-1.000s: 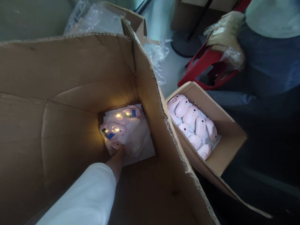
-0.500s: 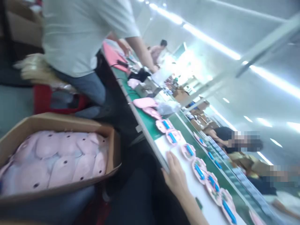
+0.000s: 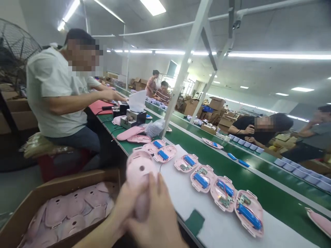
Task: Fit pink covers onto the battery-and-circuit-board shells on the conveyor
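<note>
To the left of both hands, and lower, an open cardboard box (image 3: 64, 184) holds a heap of pink shells (image 3: 69, 213), domed side up, several with a small dark hole showing. Farther off on that side, a person in a pale shirt (image 3: 55, 91) sits on a red stool (image 3: 62, 162), forearms stretched out over the bench.

Left hand (image 3: 126, 206) and right hand (image 3: 157, 217) sit low in the head view, pressed together. Both are curled around a stack of pink shells (image 3: 139, 172); the left grips its near-left side, the right closes over the lower part with fingers (image 3: 161, 187) pointing up. The stack rises above the fingertips, its top shell showing one dark hole. Some blur; the exact finger contact cannot be told.

To the right of the hands lies a white mat (image 3: 219, 229) with a row of open pink halves (image 3: 222, 193), each showing a blue battery (image 3: 249, 216) and wiring. The row runs from just above the stack out to the far right. Beyond the mat, a green conveyor belt (image 3: 271, 193) runs past; other workers sit on its far side, well apart from the hands.
</note>
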Available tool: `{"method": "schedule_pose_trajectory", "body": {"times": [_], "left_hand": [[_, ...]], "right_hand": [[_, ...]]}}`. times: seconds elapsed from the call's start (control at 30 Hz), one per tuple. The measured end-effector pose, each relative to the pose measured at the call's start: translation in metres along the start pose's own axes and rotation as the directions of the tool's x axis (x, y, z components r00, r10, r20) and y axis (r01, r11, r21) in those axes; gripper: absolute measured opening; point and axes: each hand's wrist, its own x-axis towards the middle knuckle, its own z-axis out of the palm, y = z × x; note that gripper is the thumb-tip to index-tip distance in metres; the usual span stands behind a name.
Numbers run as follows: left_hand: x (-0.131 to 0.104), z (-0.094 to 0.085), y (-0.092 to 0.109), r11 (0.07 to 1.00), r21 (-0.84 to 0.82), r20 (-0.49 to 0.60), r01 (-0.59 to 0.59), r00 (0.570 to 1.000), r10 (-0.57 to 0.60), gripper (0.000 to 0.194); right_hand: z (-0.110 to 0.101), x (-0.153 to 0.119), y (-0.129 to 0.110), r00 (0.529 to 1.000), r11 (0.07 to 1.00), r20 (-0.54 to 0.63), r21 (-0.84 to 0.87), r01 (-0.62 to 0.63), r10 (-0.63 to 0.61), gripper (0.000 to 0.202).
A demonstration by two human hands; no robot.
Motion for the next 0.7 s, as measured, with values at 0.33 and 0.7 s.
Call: {"method": "schedule_pose_trajectory", "body": {"times": [0.33,0.7], "left_hand": [[0.005,0.085,-0.013,0.902,0.406,0.126,0.143,0.969,-0.211,0.049],[0.049,0.036,-0.012,0.917,0.385,0.166,-0.105,0.985,0.043,0.059]], "right_hand": [[-0.095,0.054,0.106,0.921,0.897,0.360,0.343,-0.279,0.149,0.083],[-0.132,0.006,0.160,0.770,0.542,0.308,0.567,-0.620,0.559,0.062]]}}
